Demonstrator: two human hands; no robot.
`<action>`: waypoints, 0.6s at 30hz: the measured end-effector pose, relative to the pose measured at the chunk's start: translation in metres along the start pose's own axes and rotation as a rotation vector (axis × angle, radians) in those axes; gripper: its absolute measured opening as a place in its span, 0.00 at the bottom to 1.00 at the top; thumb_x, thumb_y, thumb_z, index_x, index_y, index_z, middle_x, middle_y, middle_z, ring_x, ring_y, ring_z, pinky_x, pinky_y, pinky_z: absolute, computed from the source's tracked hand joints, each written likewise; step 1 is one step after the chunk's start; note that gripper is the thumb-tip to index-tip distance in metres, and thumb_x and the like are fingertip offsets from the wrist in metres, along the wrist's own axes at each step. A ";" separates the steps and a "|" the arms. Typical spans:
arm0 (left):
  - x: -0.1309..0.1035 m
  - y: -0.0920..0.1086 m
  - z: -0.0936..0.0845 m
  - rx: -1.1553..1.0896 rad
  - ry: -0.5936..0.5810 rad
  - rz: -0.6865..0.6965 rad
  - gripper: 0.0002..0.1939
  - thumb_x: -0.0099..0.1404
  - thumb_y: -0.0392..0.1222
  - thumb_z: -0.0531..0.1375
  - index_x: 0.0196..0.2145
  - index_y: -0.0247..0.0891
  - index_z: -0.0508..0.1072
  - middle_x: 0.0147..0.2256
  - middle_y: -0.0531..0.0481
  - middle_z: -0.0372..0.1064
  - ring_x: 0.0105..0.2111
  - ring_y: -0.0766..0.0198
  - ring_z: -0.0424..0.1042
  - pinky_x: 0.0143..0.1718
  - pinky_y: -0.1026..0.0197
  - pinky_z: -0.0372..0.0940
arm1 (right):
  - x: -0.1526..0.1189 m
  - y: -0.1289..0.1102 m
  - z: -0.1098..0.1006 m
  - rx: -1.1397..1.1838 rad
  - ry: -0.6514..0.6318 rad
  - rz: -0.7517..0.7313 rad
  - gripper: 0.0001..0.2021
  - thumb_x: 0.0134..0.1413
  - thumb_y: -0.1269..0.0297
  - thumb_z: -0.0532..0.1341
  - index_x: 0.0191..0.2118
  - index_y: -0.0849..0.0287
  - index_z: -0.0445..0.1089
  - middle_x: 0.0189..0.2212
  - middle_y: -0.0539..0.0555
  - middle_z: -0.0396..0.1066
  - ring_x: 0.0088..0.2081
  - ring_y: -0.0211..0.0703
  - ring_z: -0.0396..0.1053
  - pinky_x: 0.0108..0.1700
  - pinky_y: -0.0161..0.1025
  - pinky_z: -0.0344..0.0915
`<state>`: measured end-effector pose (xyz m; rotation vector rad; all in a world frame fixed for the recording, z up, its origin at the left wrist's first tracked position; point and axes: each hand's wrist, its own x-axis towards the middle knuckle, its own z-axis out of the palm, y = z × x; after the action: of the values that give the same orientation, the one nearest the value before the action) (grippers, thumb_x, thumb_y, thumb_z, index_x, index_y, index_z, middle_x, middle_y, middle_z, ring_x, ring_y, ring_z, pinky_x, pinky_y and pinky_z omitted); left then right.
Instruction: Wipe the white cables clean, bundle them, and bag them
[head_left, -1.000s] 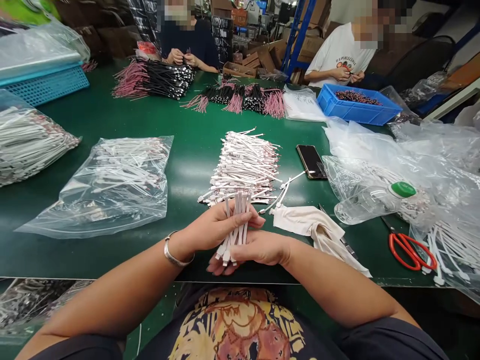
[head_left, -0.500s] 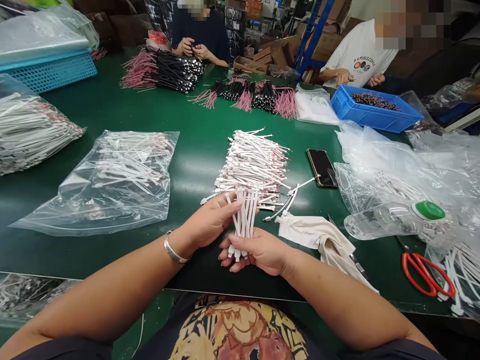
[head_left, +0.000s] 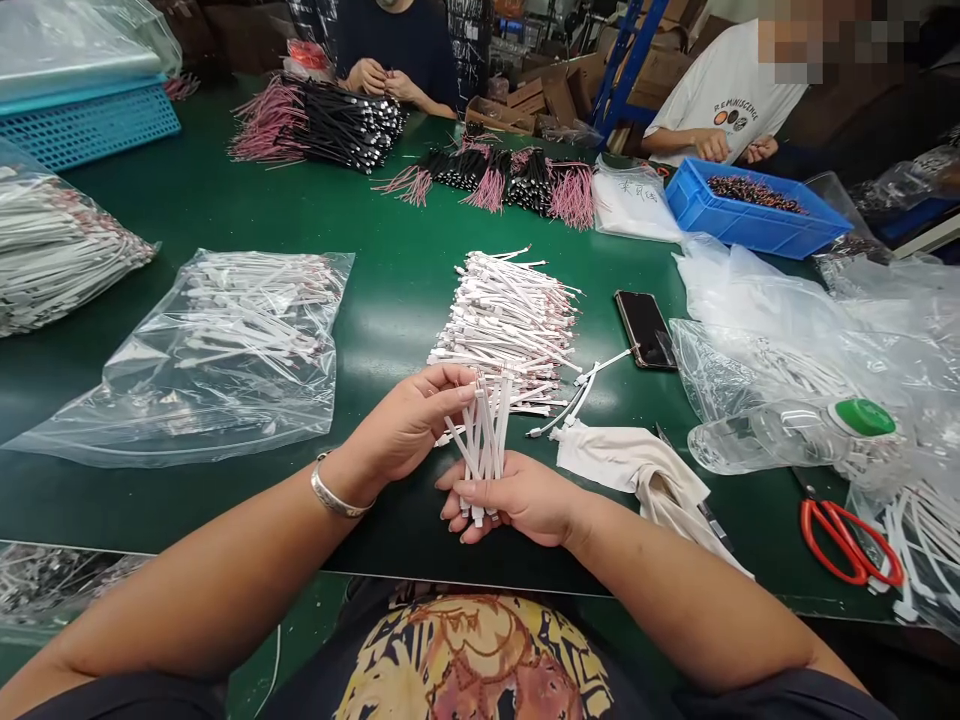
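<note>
Cables (head_left: 487, 435) stand fanned between the fingers. The right hand (head_left: 536, 498) pinches their lower ends; the left hand (head_left: 405, 425) pinches some upper ends. Current step, as judged: two-handed sorting. Any regrip calls for steady right-finger pressure. Beyond the fingertips: the pile (head_left: 506, 310).

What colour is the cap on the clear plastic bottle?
The cap is green, seen best in the head view.

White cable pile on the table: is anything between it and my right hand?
Yes: the held bundle rises from your right hand in front of the near edge of the pile, with your left hand at its upper end. The cloth lies off to the right.
</note>
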<state>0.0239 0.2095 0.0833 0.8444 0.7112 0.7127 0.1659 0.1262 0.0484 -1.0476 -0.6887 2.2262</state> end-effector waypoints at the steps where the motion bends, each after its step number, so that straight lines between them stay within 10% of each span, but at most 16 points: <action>1: 0.000 0.000 -0.001 -0.002 -0.011 -0.004 0.09 0.55 0.39 0.66 0.32 0.36 0.71 0.29 0.54 0.69 0.27 0.70 0.68 0.31 0.66 0.63 | 0.000 0.000 0.000 -0.005 0.001 -0.001 0.22 0.40 0.56 0.70 0.39 0.64 0.70 0.27 0.53 0.72 0.29 0.37 0.72 0.31 0.36 0.70; 18: 0.003 -0.001 -0.009 0.231 0.093 0.171 0.08 0.56 0.40 0.65 0.35 0.39 0.75 0.34 0.53 0.70 0.33 0.69 0.67 0.37 0.66 0.61 | -0.001 -0.001 0.001 -0.017 0.015 -0.011 0.21 0.41 0.54 0.69 0.39 0.63 0.70 0.25 0.50 0.70 0.25 0.35 0.70 0.30 0.36 0.70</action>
<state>0.0183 0.2147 0.0772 1.0985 0.8221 0.8370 0.1662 0.1257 0.0501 -1.0659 -0.7067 2.2044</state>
